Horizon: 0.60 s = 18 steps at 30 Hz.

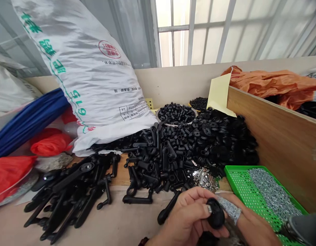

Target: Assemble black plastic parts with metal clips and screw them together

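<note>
At the lower right, my left hand pinches a round black plastic part between thumb and fingers. A small shiny metal piece shows at the part's edge by the thumb. My right hand comes in from the right against the same part. Grey speckled wrapping covers one of its fingers; the other fingertips are hidden. A black crank handle with a rounded knob reaches behind my left hand. Just beyond the hands lies a heap of small flat metal pieces.
A green perforated tray with small grey metal parts stands right, beside a wooden partition. Black caps, sleeves and crank handles lie in heaps. Behind stand a filled bowl and a white sack. A dark grey object occupies the lower-right corner.
</note>
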Each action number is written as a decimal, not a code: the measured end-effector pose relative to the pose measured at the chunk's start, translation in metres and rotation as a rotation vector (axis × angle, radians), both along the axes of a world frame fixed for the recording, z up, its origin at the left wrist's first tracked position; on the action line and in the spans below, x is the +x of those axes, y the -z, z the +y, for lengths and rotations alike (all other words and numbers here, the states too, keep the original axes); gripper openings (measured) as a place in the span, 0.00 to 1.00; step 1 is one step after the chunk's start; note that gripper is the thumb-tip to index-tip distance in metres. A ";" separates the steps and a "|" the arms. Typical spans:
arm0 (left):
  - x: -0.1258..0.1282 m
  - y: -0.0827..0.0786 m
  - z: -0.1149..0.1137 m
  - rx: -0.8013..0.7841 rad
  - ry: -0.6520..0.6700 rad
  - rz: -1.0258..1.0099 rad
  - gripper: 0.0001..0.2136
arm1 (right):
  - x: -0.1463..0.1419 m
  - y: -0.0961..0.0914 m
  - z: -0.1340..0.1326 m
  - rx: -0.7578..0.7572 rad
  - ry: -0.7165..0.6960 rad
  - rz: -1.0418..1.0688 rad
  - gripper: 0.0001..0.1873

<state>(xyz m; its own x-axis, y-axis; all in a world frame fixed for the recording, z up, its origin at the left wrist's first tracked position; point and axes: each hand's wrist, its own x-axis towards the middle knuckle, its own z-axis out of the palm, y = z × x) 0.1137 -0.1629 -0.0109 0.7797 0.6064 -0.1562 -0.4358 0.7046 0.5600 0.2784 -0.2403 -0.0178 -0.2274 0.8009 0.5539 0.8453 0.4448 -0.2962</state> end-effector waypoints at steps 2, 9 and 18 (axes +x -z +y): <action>0.003 0.004 -0.005 -0.011 -0.002 -0.082 0.12 | 0.002 0.006 -0.003 -0.009 -0.022 -0.098 0.14; 0.008 0.019 -0.016 -0.012 -0.074 -0.136 0.12 | -0.005 0.004 -0.012 0.168 -0.005 -0.096 0.14; 0.004 0.034 -0.027 -0.097 0.062 -0.113 0.15 | 0.000 0.009 -0.020 0.249 -0.002 -0.229 0.12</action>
<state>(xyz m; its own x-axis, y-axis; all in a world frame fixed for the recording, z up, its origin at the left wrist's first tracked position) 0.1174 -0.1902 -0.0452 0.8308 0.5432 -0.1210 -0.4463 0.7803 0.4382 0.2785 -0.2599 -0.0267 -0.3701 0.6470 0.6666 0.8762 0.4817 0.0190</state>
